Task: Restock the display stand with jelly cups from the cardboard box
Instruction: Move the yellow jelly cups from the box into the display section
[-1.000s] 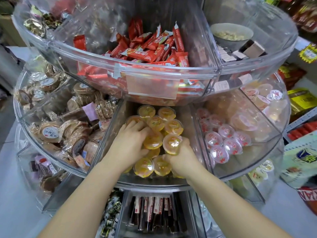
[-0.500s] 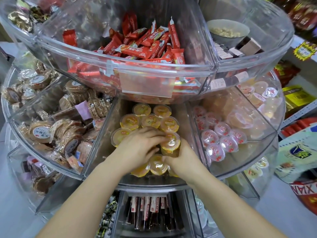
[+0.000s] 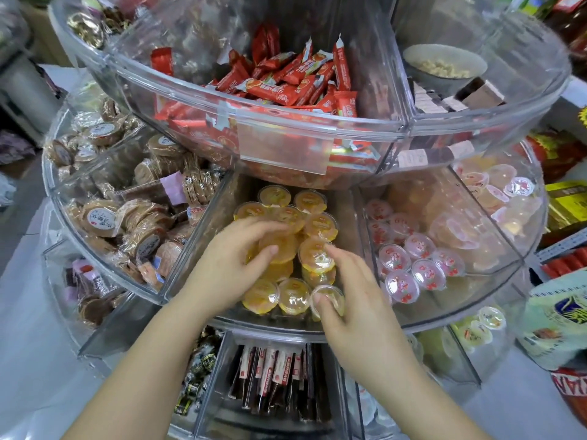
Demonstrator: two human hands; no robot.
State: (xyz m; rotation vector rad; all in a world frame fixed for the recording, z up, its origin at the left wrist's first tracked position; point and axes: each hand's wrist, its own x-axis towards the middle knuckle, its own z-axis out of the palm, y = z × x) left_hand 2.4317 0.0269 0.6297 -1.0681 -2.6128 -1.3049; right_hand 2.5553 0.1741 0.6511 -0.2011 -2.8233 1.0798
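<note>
Jelly cups [image 3: 287, 217] in display stand [image 3: 317, 131]

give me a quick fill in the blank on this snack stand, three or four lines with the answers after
1. Both hands, left hand and right hand, reach into the bin of ____ jelly cups.
2. The jelly cups in the bin to the right have lids printed in ____.
3. The top tier holds snack bars in ____ wrappers.
4. The bin left of the hands holds round ____.

Answers: orange; red; red; cakes
</note>
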